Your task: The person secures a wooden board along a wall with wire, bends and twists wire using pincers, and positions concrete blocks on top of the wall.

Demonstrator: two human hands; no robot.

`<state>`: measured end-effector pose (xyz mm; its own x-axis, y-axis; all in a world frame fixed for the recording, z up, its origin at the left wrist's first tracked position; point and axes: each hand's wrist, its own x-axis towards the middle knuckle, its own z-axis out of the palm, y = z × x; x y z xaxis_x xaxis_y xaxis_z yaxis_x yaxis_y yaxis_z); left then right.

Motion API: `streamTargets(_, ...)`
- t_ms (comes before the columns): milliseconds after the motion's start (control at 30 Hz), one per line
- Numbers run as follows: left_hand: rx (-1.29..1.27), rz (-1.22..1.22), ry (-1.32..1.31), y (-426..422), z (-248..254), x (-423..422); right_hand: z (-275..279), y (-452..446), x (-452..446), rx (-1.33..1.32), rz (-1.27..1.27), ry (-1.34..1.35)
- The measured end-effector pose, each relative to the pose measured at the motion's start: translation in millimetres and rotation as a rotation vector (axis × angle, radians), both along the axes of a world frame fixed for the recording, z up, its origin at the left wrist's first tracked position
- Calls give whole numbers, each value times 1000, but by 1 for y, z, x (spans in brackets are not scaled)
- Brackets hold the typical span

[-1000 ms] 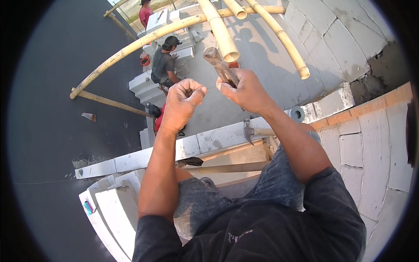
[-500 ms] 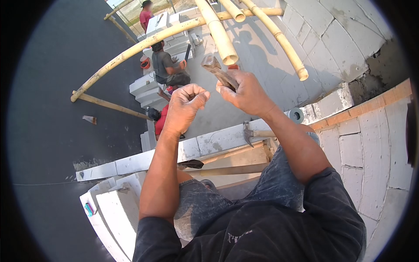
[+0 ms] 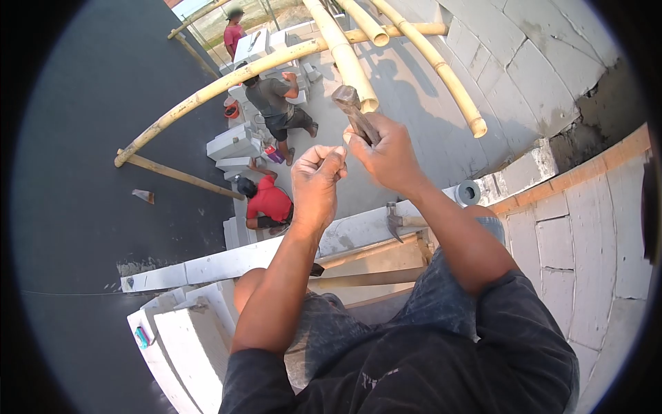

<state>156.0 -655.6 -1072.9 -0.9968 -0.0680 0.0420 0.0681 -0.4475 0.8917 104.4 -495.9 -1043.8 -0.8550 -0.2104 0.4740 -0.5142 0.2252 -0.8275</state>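
Note:
Raised in front of me, my right hand point(image 3: 387, 153) is wrapped round a worn tool point(image 3: 356, 114) with a blunt metal head, perhaps pincers. My left hand point(image 3: 318, 178) is pinched close beside it, thumb against fingers; what it holds is too small to make out. Below my right forearm, a claw hammer point(image 3: 394, 222) lies on the top of the pale block wall point(image 3: 352, 233). A grey roll or pipe end point(image 3: 467, 193) sits to the hammer's right.
Bamboo poles point(image 3: 241, 77) cross ahead. Below are a person in grey point(image 3: 270, 96), one in red point(image 3: 269, 201) and another farther off point(image 3: 233, 33). Stacked blocks point(image 3: 189, 338) stand at lower left, a block wall point(image 3: 545, 62) at upper right.
My left hand has moved right, nearer my right hand. The person in grey has stood up and turned. The person in red shows more fully. The view has shifted slightly.

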Motion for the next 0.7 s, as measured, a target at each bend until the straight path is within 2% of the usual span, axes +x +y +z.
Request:
streamTargets(33,-17,8,-20,-1,0,2,3,5,0,-94,125,-291)
streamTargets(67,-14,13,-22,-3,2,2,2,10,-5,-90,128,-293)
streamTargets(133,32,-70,15,-8,7,1,1,19,-18,-467,382,-610)
streamTargets(233,5,-139,11,-9,10,2,8,21,-18,-408,435,-745)
streamTargets(367,36,-145,-4,-8,10,3,0,23,-20,-403,494,-787)
streamTargets(433,82,-151,13,-5,10,3,2,24,-18,-545,608,-828)
streamTargets(700,197,-166,-14,2,11,4,5,24,-14,-546,575,-806)
